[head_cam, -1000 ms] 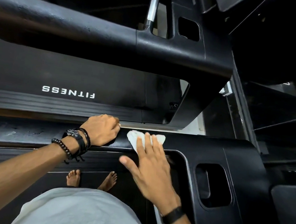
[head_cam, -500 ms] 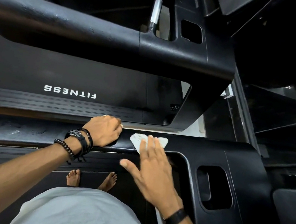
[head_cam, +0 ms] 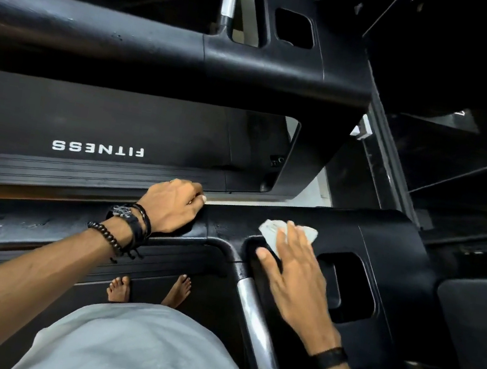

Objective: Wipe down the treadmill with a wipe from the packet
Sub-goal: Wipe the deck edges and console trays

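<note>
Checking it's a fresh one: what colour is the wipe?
White, the wipe under the right hand; head view.

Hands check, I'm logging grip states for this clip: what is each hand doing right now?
Left hand: fingers curled over the treadmill's side rail, gripping it.
Right hand: open, straight fingers pressing the wipe flat on the console.

Head-worn view, steeply downward, close.

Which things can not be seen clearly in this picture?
- White crumpled wipe: head view, mostly covered by the flat right hand.
- Left hand fingertips: curled over the black treadmill side rail.
- Wipe packet: not in view.
- Dark upper right: too dim.
</note>
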Action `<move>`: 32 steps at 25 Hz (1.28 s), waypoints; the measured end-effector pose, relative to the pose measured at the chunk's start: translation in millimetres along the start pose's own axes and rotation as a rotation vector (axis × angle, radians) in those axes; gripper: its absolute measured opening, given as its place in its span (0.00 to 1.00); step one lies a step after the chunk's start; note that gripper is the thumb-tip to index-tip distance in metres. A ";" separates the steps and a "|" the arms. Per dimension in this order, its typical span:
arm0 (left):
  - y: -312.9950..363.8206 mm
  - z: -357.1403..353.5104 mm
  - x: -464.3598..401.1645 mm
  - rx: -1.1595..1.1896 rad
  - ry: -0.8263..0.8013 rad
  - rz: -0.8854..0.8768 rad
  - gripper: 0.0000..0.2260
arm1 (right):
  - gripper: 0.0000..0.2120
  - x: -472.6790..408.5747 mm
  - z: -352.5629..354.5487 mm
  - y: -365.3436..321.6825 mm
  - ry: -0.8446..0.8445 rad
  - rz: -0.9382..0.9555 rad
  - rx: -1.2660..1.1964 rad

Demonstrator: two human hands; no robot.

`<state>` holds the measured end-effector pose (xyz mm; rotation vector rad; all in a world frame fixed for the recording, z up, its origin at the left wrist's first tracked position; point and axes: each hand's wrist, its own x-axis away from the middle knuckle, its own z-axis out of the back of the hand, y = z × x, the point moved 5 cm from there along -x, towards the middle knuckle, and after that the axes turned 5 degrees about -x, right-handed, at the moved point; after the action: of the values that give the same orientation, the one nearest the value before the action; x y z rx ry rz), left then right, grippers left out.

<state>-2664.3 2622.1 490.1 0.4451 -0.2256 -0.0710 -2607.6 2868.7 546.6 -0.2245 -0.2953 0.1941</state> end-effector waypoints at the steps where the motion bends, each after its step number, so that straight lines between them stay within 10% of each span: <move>1: 5.7 -3.1 -1.9 0.003 -0.006 -0.012 0.15 | 0.42 13.4 5.4 12.4 0.003 -0.027 -0.008; 7: 18.2 -13.4 -5.3 -0.018 -0.025 -0.066 0.16 | 0.48 79.3 3.5 22.4 -0.230 -0.100 0.143; 20: 17.7 -5.3 3.2 0.001 0.001 -0.033 0.15 | 0.24 6.2 10.3 40.2 -0.072 0.157 -0.204; 26: -12.9 12.3 12.8 0.071 0.110 0.091 0.11 | 0.48 -54.8 -16.9 -50.1 -0.122 0.200 0.010; 32: -67.6 28.4 47.0 0.014 0.132 0.246 0.11 | 0.40 -12.7 -25.1 -83.1 -0.188 0.533 0.136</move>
<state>-2626.4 2543.8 495.0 0.4309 -0.1494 0.2006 -2598.8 2781.7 540.3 -0.1460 -0.4035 0.7636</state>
